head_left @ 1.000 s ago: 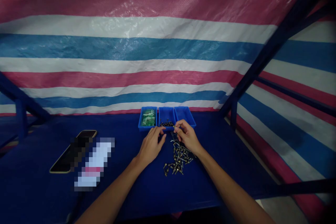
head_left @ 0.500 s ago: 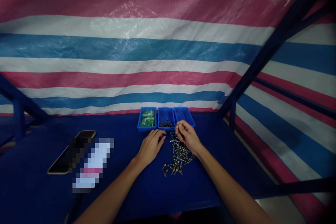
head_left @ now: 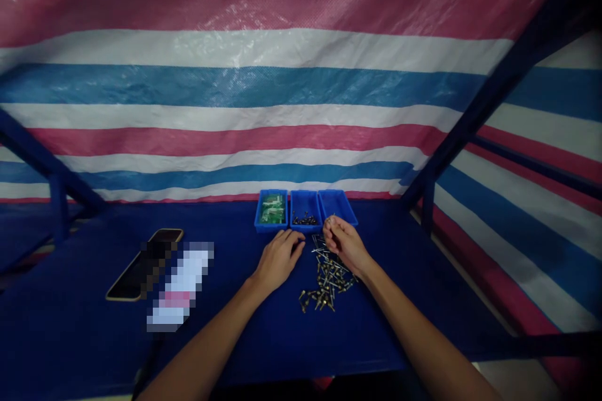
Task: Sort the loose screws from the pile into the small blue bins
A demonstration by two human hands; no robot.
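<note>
My right hand (head_left: 345, 243) is closed in a pinch in front of the right blue bin. A small metal part (head_left: 332, 218) glints at its fingertips, mostly hidden by them. Below that hand lies a loose pile of thin metal pins with brass-coloured ends (head_left: 332, 279). My left hand (head_left: 281, 258) rests palm down on the table, left of the pile, fingers loosely bent and apart, holding nothing I can see. Just beyond it stand the left blue bin (head_left: 256, 223) with green circuit boards (head_left: 273, 210) and the middle blue bin (head_left: 305, 200) with small dark metal parts (head_left: 305, 219).
The right blue bin (head_left: 336, 200) stands beside the other two. A phone (head_left: 136, 272) and a blurred-out pale object (head_left: 183, 285) lie on the blue table (head_left: 117, 357) at left. Blue frame bars (head_left: 470, 128) and a striped tarp (head_left: 244, 88) enclose the table.
The whole view has shifted, so the table and everything on it sit slightly further right. Both hands keep nearly the same places and poses relative to the bins and pile.
</note>
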